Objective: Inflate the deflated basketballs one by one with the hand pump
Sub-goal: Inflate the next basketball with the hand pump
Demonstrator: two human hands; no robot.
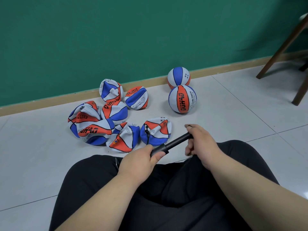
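So the tiled floor (233, 124) runs up to a tan baseboard (50, 104) under a green wall (116, 39), and that's the hard edge at the back. On the right, dark wooden chair legs (283, 45) stand on the tiles, well apart from everything else. There's a good patch of bare tile between them and the balls, plus more on the far left.

The deflated basketballs (93, 129) sit in a crumpled heap left of centre, with the back ones close against the baseboard. The nearest flat ball (158, 132) lies just beyond the pump, near the left hand. Two inflated balls (182, 99) sit off to the right, one behind the other, and the back one touches the baseboard.

The person sits with legs in black trousers (166, 189) folded. The hand pump (176, 141) is held above the lap, tilted up to the right. The left hand (141, 160) is wrapped round the fat lower end, and the right hand (200, 142) has its fingers curled round the thin upper end. The pump isn't touching any ball.
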